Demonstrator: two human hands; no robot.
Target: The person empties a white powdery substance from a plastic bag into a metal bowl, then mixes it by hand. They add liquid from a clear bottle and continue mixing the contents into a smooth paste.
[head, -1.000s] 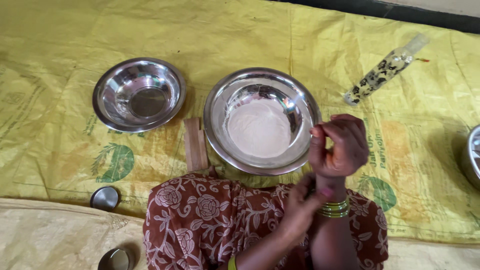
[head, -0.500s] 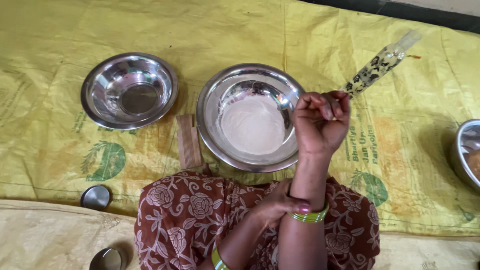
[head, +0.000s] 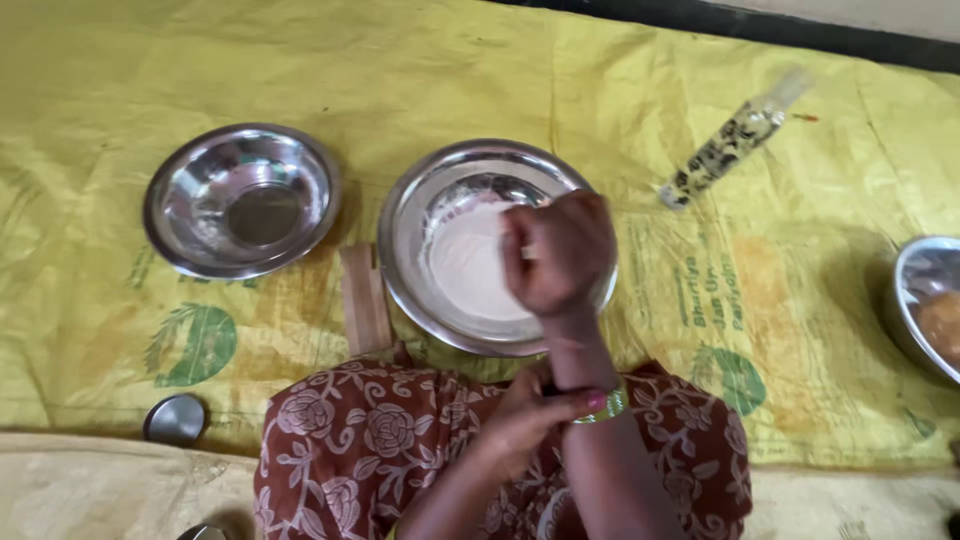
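A steel bowl [head: 440, 200] sits at the centre of the frame on a yellow mat [head: 600, 90], shiny at the rim, with a flat pale layer of flour [head: 465, 270] covering its bottom. The right hand [head: 555, 255] hangs over the bowl's right side, fingers [head: 520, 240] curled into a loose fist; whether they pinch anything cannot be told. The left hand [head: 525, 420] is lower centre, fingers wrapped round the right wrist at the green bangles [head: 605, 405]. A second steel bowl [head: 240, 200], empty, lies at upper left. A wooden stick [head: 365, 300] lies between the bowls. A long clear packet [head: 730, 145] lies at upper right
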